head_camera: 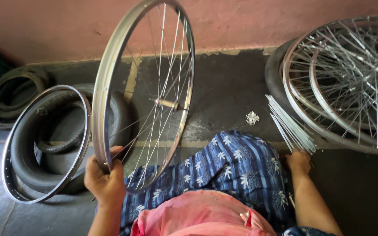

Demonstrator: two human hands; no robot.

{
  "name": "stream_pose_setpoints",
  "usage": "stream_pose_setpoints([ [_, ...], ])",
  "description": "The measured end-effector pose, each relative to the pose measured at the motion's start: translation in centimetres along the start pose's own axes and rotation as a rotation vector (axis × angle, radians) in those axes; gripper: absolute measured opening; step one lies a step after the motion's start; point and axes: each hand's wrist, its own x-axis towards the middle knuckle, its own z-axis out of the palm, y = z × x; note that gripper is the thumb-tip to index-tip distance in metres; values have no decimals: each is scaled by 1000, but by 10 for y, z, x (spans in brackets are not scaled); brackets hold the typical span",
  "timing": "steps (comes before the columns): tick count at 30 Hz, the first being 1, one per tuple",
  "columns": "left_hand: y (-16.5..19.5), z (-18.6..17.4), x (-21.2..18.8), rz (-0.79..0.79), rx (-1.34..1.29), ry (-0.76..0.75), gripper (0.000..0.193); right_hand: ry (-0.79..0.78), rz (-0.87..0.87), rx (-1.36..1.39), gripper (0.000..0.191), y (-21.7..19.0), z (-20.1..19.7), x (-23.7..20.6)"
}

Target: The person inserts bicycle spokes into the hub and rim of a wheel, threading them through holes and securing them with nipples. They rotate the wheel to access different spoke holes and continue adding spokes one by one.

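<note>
Wheel (147,94) upright on knee (232,161), half-laced, hub (168,104) at centre. Left hand (106,177) clenched on wheel's lower rim. Right hand (299,161) — right of wheel, on floor — fingers grasping spoke bundle (289,124). Nipple heap (252,117) between wheel and bundle. Bare rim (44,144) over tyres (62,140) left of wheel; laced wheels (346,83) far right against pink wall (241,22).

Left hand (105,180): forearm raised, fingers curled shut in a grip, thumb uppermost. Right hand (299,161): arm extended forward and low, palm down, fingers closed at the fingertips, wrist straight.
</note>
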Motion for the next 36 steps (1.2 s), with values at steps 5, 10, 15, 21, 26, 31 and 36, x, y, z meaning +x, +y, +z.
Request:
stream_pose_setpoints([
  [5,-73,16,-47,202,-83,15,31,36,51,-54,27,6,11,-20],
  [10,-49,25,-61,142,-56,37,49,38,-14,-130,28,3,8,-17],
  [15,30,19,-10,112,25,-119,64,-57,1,-161,36,-4,4,-17],
  [21,64,28,27,-36,-61,-324,57,-38,129,1,35,12,6,-27],
  [26,46,13,36,-50,3,-214,48,154,52,101,24,27,13,-30],
  [31,28,-15,49,19,317,-86,30,55,-129,1142,25,-2,1,-30],
  [36,12,-22,62,-131,136,-40,34,-261,-485,1520,38,-85,-75,-48],
])
